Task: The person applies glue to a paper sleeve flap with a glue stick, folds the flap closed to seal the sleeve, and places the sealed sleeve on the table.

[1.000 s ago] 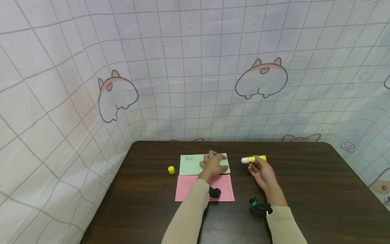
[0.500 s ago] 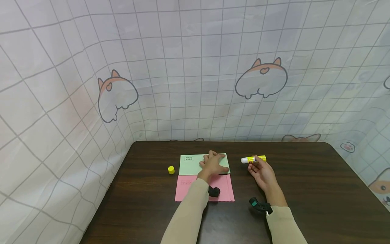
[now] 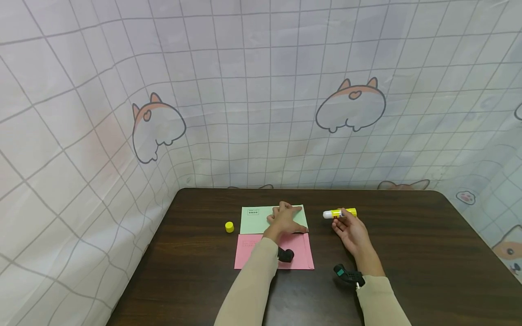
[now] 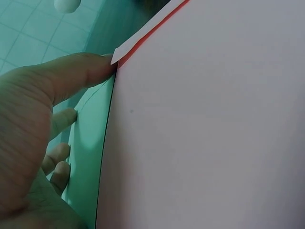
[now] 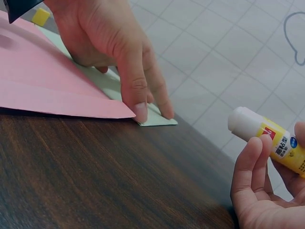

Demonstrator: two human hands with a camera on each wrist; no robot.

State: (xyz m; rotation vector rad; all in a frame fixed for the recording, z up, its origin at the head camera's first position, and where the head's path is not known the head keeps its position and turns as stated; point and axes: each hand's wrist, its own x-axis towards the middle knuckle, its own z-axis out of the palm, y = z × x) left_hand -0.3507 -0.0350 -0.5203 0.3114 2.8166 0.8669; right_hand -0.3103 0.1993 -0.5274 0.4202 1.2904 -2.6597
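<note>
A light green envelope [image 3: 254, 222] lies flat on the dark wooden table, just beyond a pink envelope [image 3: 246, 256]. My left hand [image 3: 282, 222] rests spread on the right part of the green one, its thumb at the near right corner. In the right wrist view, its thumb tip [image 5: 139, 112] touches down where the pink flap's corner meets the green paper. To the right, my right hand [image 3: 351, 231] holds an uncapped glue stick [image 5: 281, 143] above the table, white end pointing left. The left forearm covers part of the pink envelope.
A yellow cap [image 3: 229, 227] stands left of the envelopes. The table [image 3: 428, 253] ends at its far edge against a grid-patterned cloth [image 3: 261, 113] with cartoon animals. Black wrist cameras sit on both wrists, the left one over the pink envelope.
My left thumb has slid a little toward the near right corner of the green envelope, and the left wrist has shifted slightly left. The right hand and glue stick have stayed in place.
</note>
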